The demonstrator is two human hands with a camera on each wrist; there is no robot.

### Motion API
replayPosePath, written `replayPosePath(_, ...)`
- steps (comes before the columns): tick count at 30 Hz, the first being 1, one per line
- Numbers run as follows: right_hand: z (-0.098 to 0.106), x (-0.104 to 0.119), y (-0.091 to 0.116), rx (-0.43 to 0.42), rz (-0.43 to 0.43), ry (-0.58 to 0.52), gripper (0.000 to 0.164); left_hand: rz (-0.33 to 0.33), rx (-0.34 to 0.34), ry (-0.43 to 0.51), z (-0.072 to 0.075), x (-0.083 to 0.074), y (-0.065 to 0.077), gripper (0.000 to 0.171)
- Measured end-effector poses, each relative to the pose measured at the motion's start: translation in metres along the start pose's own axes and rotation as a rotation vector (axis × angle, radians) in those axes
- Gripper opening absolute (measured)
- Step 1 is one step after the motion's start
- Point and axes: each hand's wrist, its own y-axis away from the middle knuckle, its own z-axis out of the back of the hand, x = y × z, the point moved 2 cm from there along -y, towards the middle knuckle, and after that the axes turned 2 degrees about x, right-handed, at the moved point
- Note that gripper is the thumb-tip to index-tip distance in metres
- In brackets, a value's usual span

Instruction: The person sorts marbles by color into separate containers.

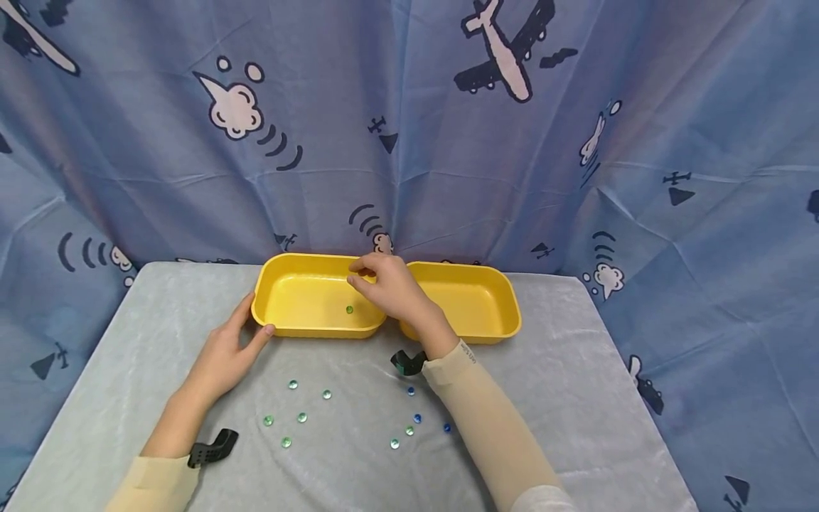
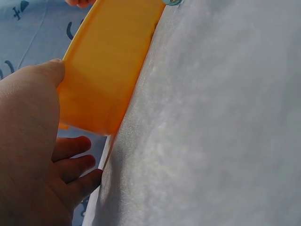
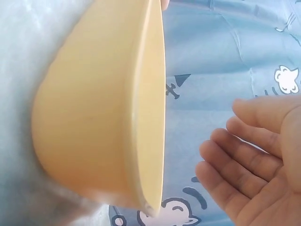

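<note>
Two yellow plastic bins stand side by side, the left bin (image 1: 307,331) and the right bin (image 1: 467,337). At the left bin's outer end my left hand (image 1: 224,355) holds its front corner, thumb at the front and fingers along the side. The left wrist view shows that thumb near the rim of the yellow bin (image 2: 106,70). Over the right part of the left bin hovers my right hand (image 1: 390,288), fingers loosely bent. Nothing shows in its palm in the right wrist view. One green glass bead (image 1: 349,309) lies on the left bin's floor, below the right fingertips.
On the grey cloth-covered table (image 1: 345,469), several pale green glass beads (image 1: 302,417) lie front left. A mixed group at front right includes blue beads (image 1: 418,418) and green beads (image 1: 409,430), near the right forearm. A blue patterned curtain (image 1: 333,142) hangs close behind the bins.
</note>
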Motion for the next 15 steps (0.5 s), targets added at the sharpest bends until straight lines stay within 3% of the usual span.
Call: replayPosePath(15,0.002,0.002,0.015,-0.011,0.014,-0.025,0.031,0.024,0.021,0.002,0.001,-0.001,0.002,0.087)
